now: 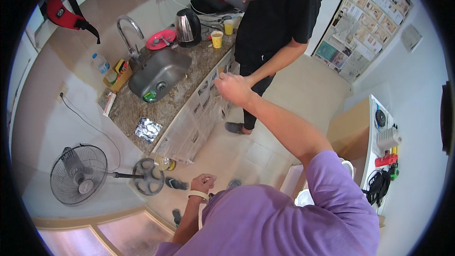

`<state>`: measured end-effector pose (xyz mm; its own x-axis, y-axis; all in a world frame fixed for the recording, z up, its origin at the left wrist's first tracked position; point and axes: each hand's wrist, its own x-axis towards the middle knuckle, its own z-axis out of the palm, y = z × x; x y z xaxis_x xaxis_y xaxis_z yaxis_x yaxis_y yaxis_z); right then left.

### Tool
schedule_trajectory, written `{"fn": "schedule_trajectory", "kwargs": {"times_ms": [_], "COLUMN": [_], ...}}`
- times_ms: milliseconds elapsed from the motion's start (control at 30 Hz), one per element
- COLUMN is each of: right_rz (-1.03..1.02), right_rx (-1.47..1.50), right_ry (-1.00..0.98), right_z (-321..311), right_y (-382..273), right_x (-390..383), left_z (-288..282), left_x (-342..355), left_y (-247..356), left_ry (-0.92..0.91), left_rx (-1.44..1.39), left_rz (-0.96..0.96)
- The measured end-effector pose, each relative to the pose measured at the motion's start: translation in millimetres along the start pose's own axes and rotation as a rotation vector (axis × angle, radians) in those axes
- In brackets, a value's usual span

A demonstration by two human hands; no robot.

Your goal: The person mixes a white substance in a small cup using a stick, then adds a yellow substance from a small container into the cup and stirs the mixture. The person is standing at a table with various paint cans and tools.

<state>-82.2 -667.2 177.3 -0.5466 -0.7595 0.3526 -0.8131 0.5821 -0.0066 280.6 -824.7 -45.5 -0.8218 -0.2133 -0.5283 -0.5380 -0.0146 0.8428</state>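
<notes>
My right hand (233,88) is stretched forward, its fingers closed, in front of the counter's side. A small tan piece (221,70) shows by its fingertips; whether I grip it cannot be told. Behind my right hand, a person in a black shirt (279,19) reaches a forearm (277,60) down to the same spot; that person's hand is mostly covered by mine. My left hand (203,183), with a pale band at the wrist, hangs low near my body. Its fingers are loosely curled, and nothing shows in them.
A granite counter (182,92) holds a steel sink (161,73), a kettle (188,27), a pink plate (160,40), yellow cups (217,39) and crumpled foil (148,129). A fan (79,175), a bottle (162,162) and slippers (176,183) stand below. Shelves (372,137) line the right.
</notes>
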Motion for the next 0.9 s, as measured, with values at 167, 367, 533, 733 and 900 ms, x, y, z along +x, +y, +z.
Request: {"fn": "schedule_trajectory", "kwargs": {"times_ms": [167, 367, 533, 733, 900], "right_rz": [-0.129, 0.547, 1.171, 1.099, 1.095], "right_rx": [0.245, 0.956, 1.653, 1.785, 1.716], "right_ry": [0.355, 0.277, 0.329, 0.597, 0.49], "right_z": [-8, -27, 23, -6, 0], "right_y": [-21, -111, -115, -107, -121], "right_x": [-30, -148, -251, -233, -230], "left_z": [8, 36, 69, 103, 107], "left_x": [0, -19, -15, -31, -22], "left_y": [28, 110, 129, 173, 180], "left_ry": [0.098, 0.125, -0.05, -0.004, 0.001], "left_rx": [0.518, 0.044, 0.187, 0.32, 0.363], "left_rz": [0.257, 0.257, 0.46, 0.926, 1.109]}}
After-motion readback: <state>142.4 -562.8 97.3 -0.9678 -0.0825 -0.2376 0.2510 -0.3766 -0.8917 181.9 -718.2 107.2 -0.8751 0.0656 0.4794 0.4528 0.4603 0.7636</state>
